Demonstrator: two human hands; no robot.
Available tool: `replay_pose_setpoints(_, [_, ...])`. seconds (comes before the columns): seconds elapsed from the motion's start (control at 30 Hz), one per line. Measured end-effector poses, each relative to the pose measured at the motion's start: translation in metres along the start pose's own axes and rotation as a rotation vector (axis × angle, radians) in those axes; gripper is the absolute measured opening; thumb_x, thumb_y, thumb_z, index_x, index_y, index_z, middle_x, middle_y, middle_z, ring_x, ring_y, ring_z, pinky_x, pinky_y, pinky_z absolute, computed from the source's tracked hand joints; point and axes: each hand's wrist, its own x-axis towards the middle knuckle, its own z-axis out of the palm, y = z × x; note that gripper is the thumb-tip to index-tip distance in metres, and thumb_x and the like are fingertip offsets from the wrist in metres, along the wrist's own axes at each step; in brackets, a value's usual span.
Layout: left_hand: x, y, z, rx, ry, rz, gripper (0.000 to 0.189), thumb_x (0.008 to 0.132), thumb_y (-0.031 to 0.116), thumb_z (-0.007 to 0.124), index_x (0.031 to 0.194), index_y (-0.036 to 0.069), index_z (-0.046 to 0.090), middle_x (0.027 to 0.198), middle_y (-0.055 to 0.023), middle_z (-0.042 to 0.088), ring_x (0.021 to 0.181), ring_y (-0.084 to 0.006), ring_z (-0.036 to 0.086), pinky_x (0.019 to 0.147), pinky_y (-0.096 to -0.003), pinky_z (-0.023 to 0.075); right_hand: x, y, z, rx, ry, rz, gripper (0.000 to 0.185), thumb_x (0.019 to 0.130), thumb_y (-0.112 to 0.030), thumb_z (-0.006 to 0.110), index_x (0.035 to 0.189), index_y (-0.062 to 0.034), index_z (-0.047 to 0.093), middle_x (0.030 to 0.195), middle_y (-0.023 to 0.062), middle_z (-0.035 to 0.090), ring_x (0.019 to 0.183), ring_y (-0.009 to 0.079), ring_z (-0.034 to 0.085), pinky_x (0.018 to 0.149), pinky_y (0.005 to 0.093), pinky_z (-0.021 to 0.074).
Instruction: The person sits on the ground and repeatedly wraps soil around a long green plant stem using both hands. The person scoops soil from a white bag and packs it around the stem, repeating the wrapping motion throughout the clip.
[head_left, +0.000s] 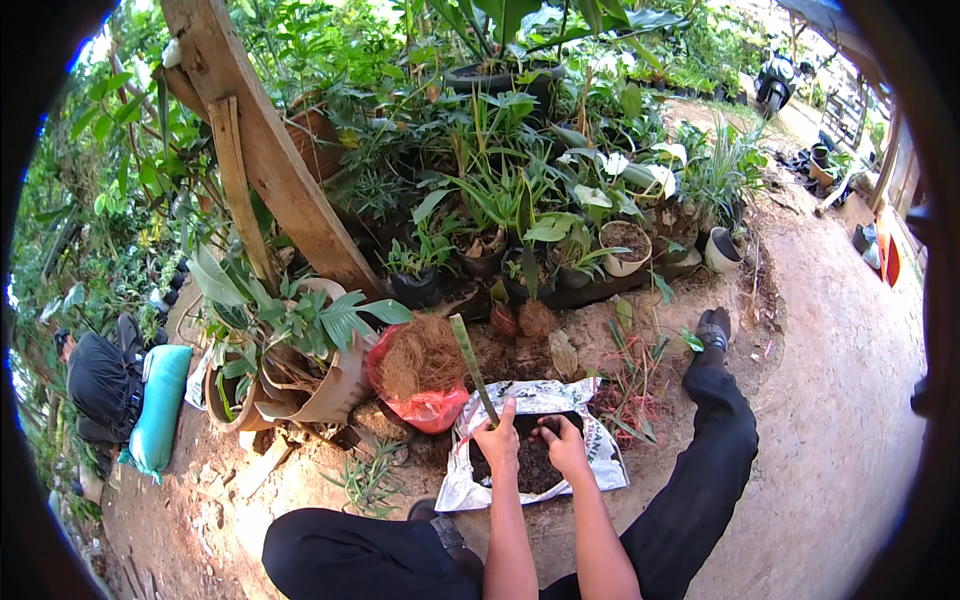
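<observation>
My left hand (498, 442) is closed around the lower end of a long, stiff green leaf cutting (474, 367), which tilts up and to the left. My right hand (564, 447) is beside it with curled fingers, the tips dark with soil; whether it grips any soil is hard to tell. Both hands are over dark soil (531, 469) in an opened white printed sack (465, 491) lying on the ground between my legs. The sack bears writing on its right side.
A red plastic bag (427, 409) of coconut fibre (420, 356) stands left of the sack, near a broken pot (330, 390). Red stringy scraps (637, 390) lie to the right. Potted plants (525, 270) line the back, under a slanted wooden post (277, 157). A person (105, 382) sits far left by a teal sack (160, 405).
</observation>
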Motion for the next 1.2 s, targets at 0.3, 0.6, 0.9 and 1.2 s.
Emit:
replay_pose_setpoints(0.3, [-0.001, -0.002, 0.000, -0.054, -0.146, 0.004, 0.035, 0.085, 0.022, 0.076, 0.070, 0.012, 0.047, 0.052, 0.0058, 0.043, 0.037, -0.0040, 0.036, 0.035, -0.0218, 0.0219, -0.004, -0.007, 0.004, -0.290, -0.008, -0.099, 0.011, 0.095, 0.005, 0.050, 0.100, 0.0039, 0.059, 0.081, 0.0078, 0.062, 0.076, 0.0147, 0.060, 0.070, 0.0293, 0.0507])
replay_pose_setpoints(0.6, [0.000, 0.011, -0.017, -0.203, -0.346, 0.091, 0.030, 0.096, 0.030, 0.059, 0.078, 0.010, 0.048, 0.061, 0.0034, 0.041, 0.048, -0.0053, 0.040, 0.039, -0.0200, 0.0289, 0.001, -0.010, 0.003, 0.013, -0.034, -0.048, 0.013, 0.096, 0.004, 0.050, 0.107, 0.0011, 0.057, 0.095, 0.0123, 0.067, 0.083, 0.0212, 0.067, 0.073, 0.0335, 0.0580])
replay_pose_setpoints(0.9, [0.005, 0.023, -0.028, 0.042, -0.065, 0.106, 0.039, 0.090, 0.032, 0.070, 0.063, 0.010, 0.055, 0.055, 0.0061, 0.048, 0.046, -0.0030, 0.042, 0.044, -0.0226, 0.0295, -0.006, -0.024, 0.021, 0.294, -0.052, 0.088, 0.035, 0.105, -0.030, 0.042, 0.111, 0.0003, 0.057, 0.094, 0.0144, 0.066, 0.078, 0.0216, 0.066, 0.070, 0.0354, 0.0582])
replay_pose_setpoints(1.2, [-0.007, 0.037, -0.033, 0.033, -0.079, 0.172, 0.035, 0.090, 0.030, 0.071, 0.068, 0.007, 0.057, 0.053, 0.0032, 0.051, 0.043, -0.0050, 0.047, 0.040, -0.0226, 0.0352, -0.008, -0.013, 0.032, 0.269, -0.059, 0.107, 0.030, 0.105, -0.026, 0.044, 0.104, -0.0001, 0.059, 0.089, 0.0131, 0.067, 0.075, 0.0210, 0.066, 0.069, 0.0332, 0.0569])
